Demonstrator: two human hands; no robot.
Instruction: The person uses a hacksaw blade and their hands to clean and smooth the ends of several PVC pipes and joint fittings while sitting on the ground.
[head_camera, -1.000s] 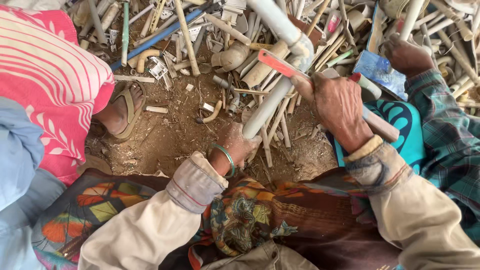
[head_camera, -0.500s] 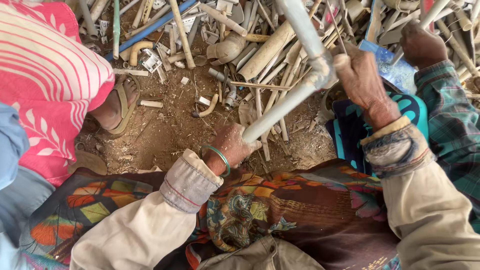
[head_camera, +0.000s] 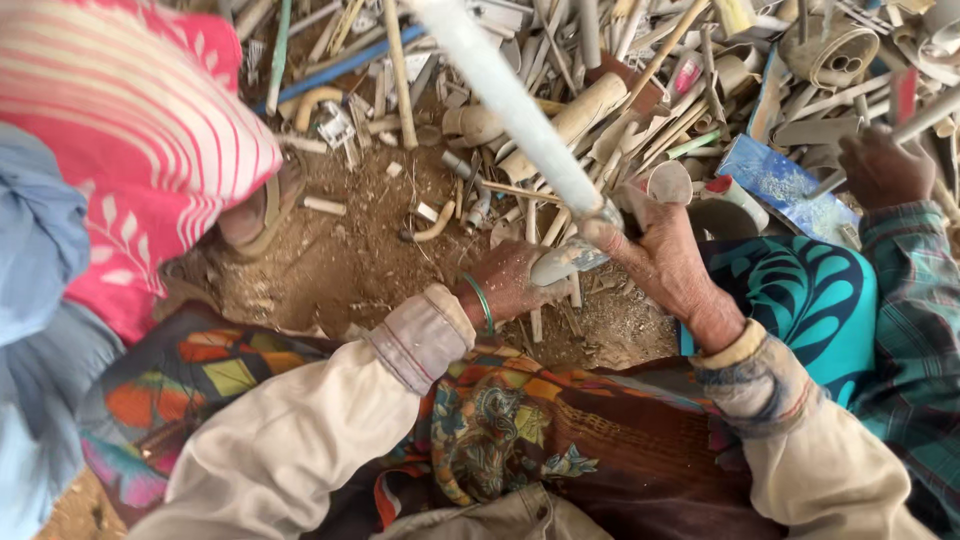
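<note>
Pale pipe (head_camera: 510, 100) slants up from our lap over bare dirt (head_camera: 340, 270), seen from the head camera. Our left hand (head_camera: 510, 285) clamps its lower end, our right hand (head_camera: 665, 265) grips just above; a scrap pile (head_camera: 620, 70) lies beyond.

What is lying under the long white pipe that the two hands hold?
Under the white pipe lie heaped scrap pipes and bare dirt. The ground directly beneath the hands is covered.

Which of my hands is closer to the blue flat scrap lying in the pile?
Right. Your right hand grips the pale pipe just left of the blue flat scrap; your left hand holds the pipe's lower end, farther left.
</note>
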